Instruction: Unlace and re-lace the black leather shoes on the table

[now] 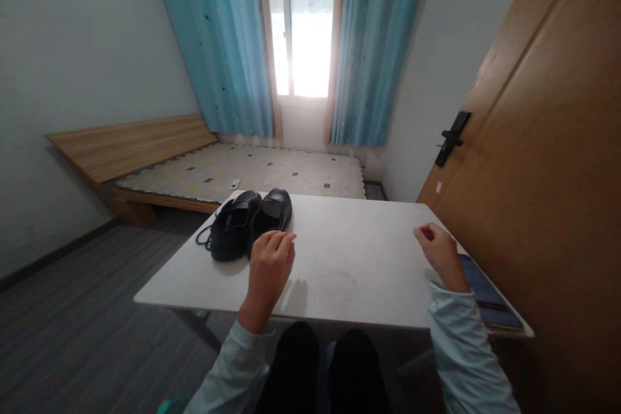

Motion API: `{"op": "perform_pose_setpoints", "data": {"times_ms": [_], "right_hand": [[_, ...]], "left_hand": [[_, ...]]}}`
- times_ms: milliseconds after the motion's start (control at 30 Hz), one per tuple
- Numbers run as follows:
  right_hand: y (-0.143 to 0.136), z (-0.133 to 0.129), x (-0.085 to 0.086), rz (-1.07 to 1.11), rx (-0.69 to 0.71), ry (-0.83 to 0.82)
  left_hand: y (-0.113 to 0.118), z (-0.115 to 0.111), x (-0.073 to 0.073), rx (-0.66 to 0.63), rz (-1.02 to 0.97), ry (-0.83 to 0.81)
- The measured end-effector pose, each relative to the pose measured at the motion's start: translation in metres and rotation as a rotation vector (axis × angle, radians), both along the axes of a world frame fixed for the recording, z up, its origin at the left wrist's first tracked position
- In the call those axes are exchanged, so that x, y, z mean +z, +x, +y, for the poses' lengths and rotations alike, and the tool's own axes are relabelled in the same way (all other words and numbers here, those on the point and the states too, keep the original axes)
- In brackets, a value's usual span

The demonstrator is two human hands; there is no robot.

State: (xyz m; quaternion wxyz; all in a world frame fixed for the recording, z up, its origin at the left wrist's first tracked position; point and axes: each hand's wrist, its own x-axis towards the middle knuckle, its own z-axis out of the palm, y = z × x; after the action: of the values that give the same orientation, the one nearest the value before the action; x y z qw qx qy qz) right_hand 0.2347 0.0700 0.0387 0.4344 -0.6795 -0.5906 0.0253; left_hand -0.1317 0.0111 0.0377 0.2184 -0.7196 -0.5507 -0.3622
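Observation:
A pair of black shoes (234, 225) stands side by side on the left part of the white table (349, 252), a lace hanging loose at the left. My left hand (272, 265) is raised just in front of the right-hand shoe and covers part of it. Its fingers are curled together, and nothing shows in them. Over the table's right side, my right hand (439, 253) is loosely closed, also with nothing visible in it. Near my right wrist a dark blue flat item with a dark red stripe (488, 294) lies at the table's right edge, partly hidden by my sleeve.
Behind the table is a bed (272, 168) with a patterned mattress and a small white remote-like object (235, 184) on it. A wooden door (543, 142) with a black handle stands close on the right. Blue curtains (228, 45) flank the window. My legs are below the table's front edge.

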Motion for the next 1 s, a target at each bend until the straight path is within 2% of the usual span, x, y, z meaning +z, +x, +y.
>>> {"op": "perform_pose_setpoints", "data": {"times_ms": [133,233,467,733,1000], "right_hand": [[-0.041,-0.003,0.011,-0.033,0.124,-0.010],[-0.064,-0.001,0.013,-0.061,0.219,-0.037],[-0.099,0.009,-0.001,-0.069,0.355,-0.056],[-0.111,0.010,-0.021,-0.091,0.419,-0.080],[-0.112,0.007,-0.025,-0.089,0.487,-0.062]], "left_hand": [[-0.016,0.007,0.009,0.146,0.060,-0.063],[-0.024,0.010,0.010,0.214,0.104,-0.141],[-0.036,0.013,0.004,0.222,0.164,-0.262],[-0.051,0.020,0.009,0.140,0.217,-0.335],[-0.050,0.026,0.017,0.114,0.188,-0.331]]}}
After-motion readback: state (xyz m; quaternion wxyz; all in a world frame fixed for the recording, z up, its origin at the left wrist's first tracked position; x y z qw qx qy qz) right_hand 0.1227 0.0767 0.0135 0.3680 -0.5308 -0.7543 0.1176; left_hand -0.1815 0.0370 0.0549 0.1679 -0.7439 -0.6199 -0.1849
